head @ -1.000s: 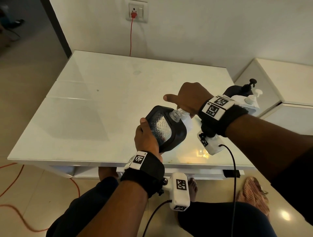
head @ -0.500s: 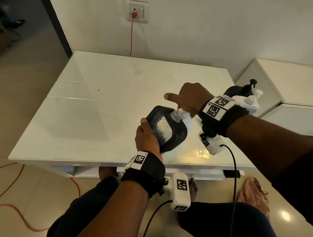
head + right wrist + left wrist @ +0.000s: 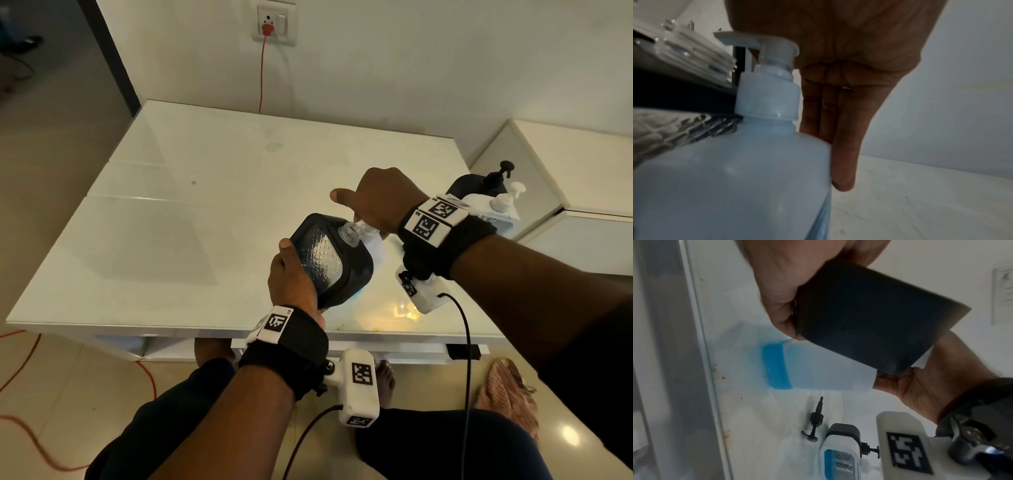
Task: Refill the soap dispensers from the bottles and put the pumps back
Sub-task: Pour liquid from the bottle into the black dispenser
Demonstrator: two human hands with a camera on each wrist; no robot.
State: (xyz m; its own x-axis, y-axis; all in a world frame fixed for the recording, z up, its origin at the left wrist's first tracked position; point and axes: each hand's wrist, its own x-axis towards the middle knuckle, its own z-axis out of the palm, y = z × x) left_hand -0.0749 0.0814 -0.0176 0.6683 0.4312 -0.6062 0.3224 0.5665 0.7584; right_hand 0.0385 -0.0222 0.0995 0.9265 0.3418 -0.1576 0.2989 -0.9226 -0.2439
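My left hand [image 3: 291, 277] grips a black soap dispenser [image 3: 329, 260] with a clear textured window and holds it tilted above the table's front edge. Its pump is off, and its open neck [image 3: 349, 231] points at a white refill bottle [image 3: 373, 246]. The palm of my right hand [image 3: 383, 198] rests on that bottle's white pump head [image 3: 764, 43], with straight fingers [image 3: 840, 146] lying down the bottle's [image 3: 731, 178] far side. In the left wrist view the bottle [image 3: 828, 373] shows a band of blue liquid at its base, beside the dispenser [image 3: 869, 318].
A loose black pump [image 3: 815, 423] lies on the white glass table [image 3: 205, 205]. At the right edge stand a second dispenser [image 3: 472, 185] with its black pump on and another white pump bottle [image 3: 496, 209]. A white cabinet [image 3: 582, 171] is to the right.
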